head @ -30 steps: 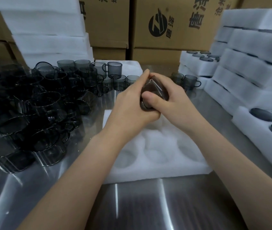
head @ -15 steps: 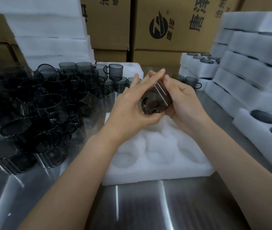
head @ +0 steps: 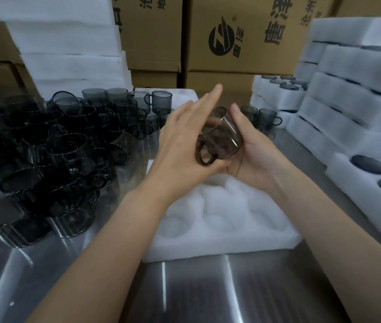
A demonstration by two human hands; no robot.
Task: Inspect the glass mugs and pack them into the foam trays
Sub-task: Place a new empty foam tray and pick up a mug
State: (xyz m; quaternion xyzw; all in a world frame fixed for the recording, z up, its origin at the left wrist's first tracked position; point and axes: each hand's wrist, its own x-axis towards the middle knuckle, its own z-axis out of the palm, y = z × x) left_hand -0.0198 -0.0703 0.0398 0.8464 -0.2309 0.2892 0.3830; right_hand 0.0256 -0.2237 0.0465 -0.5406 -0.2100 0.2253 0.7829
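The held mug (head: 222, 136) sits mid-frame, tilted with its mouth toward the upper left and its handle loop at the lower left. It hangs above the far edge of the foam tray (head: 231, 243), not yet in it. The right hand (head: 252, 157) cradles it from below and from the right, thumb up along the wall. The left hand (head: 185, 143) lies flat against its left side, fingers straight and held together. So the two hands are pressed onto one mug between them, which reads as inspection rather than placement.

The visible pockets of that centre tray are all empty, so this tray is at its start. A large heap of loose mugs (head: 56, 148) fills the left of the frame and is left to do. At the right, packed trays (head: 359, 101) are stacked, and a nearer tray (head: 338, 180) at the right edge holds mugs upside down, bases showing.

The mugs are smoky grey glass, thin-walled, short and cylindrical, glossy. The foam is white, soft and fibrous-looking, with rounded scooped pockets. The table (head: 185, 287) is brushed steel with streaked reflections. Printed cardboard boxes (head: 243, 31) stand along the top.
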